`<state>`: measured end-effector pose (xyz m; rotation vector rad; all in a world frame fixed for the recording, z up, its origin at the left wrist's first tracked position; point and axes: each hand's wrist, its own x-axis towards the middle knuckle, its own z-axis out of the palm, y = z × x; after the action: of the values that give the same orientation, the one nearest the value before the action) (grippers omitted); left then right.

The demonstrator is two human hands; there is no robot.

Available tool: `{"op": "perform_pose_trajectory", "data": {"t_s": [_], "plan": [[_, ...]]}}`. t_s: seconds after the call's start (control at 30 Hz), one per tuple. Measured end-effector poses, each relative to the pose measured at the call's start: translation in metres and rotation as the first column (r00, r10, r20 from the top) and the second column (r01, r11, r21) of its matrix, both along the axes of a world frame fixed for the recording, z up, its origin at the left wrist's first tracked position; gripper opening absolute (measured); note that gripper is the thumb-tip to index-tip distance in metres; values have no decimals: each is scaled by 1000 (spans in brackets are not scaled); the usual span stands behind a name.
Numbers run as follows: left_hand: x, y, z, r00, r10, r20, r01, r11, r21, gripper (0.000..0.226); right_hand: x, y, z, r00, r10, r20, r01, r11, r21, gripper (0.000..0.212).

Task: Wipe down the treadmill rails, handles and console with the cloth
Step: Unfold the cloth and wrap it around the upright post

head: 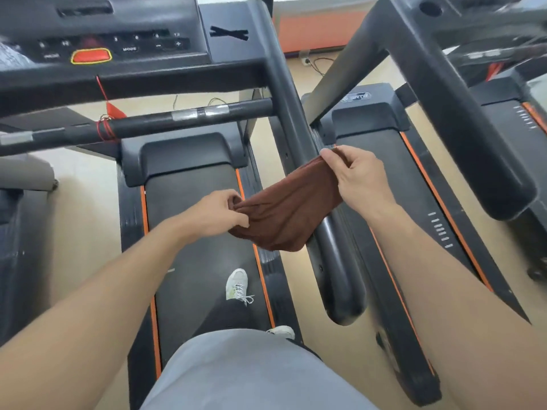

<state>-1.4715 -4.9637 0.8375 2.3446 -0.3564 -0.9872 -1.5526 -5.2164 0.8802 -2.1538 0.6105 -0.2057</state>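
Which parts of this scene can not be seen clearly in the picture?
- Head view: the console is cut by the top edge; its small button labels are too blurred to read.
- The side rail under the brown cloth is hidden where the cloth, held by the left hand and right hand, drapes over it.
- The neighbouring treadmill's console, top right, is motion-blurred.
- One shoe is mostly hidden by the grey shorts.

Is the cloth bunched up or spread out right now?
Spread: the brown cloth is stretched between left hand and right hand, draped over the right rail.
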Motion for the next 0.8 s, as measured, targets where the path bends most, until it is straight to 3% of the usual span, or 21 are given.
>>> {"op": "perform_pose_trajectory", "data": {"t_s": [0.17,0.2,0.3,0.4,0.5,0.57,0.63,0.73,0.8], "plan": [[-8,12,-3,953,76,-293,-111,988,-104,80,11,7,0,997,-72,13,67,973,221,31],[-8,13,-8,961,98,-257,-131,984,-117,73,14,8,1,995,-95,17,88,964,251,28],[-2,18,-22,950,311,36,-303,942,-144,33,26,9,4,987,-161,29,143,936,320,20],[12,28,-37,863,501,61,-479,851,-216,23,38,10,7,978,-203,47,175,923,343,15],[29,38,-51,679,706,-202,-724,599,-342,20,46,13,14,973,-223,59,182,899,397,14],[39,41,-55,541,755,-371,-830,407,-383,19,53,14,21,972,-227,57,181,886,426,16],[49,45,-54,450,772,-449,-868,261,-421,23,62,17,29,978,-203,51,160,881,445,18],[58,50,-36,411,642,-648,-874,75,-480,32,79,23,40,987,-145,62,103,892,440,26],[59,55,-27,472,513,-717,-856,74,-511,21,90,26,47,988,-116,98,62,898,435,32]]}}
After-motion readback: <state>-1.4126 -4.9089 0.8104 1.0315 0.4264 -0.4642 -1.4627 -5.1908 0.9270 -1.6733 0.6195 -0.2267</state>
